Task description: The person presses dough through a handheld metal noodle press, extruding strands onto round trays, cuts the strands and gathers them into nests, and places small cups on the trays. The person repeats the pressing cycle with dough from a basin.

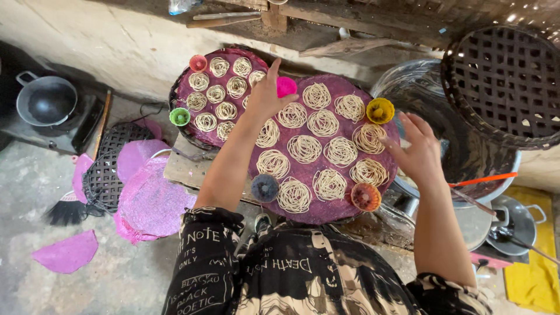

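A round purple mesh tray [344, 211] lies in front of me, covered with several small coils of pale noodles [304, 149]. Little coloured cups stand around its rim: pink [286, 87], yellow [380, 110], orange [366, 196] and dark blue [265, 188]. My left hand [266, 93] reaches over the tray's far left edge, fingers spread, next to the pink cup. At the tray's right edge my right hand [415, 149] rests with its fingers apart, touching the rim. A second purple tray [182, 94] with more noodle coils sits behind, partly under the first.
A large metal pot [420, 93] stands at the right under a woven basket lid [506, 81]. Loose purple mesh sheets [149, 195] and a dark basket [105, 169] lie on the floor at left. A wok [46, 100] sits far left; pot lids [516, 221] lie at lower right.
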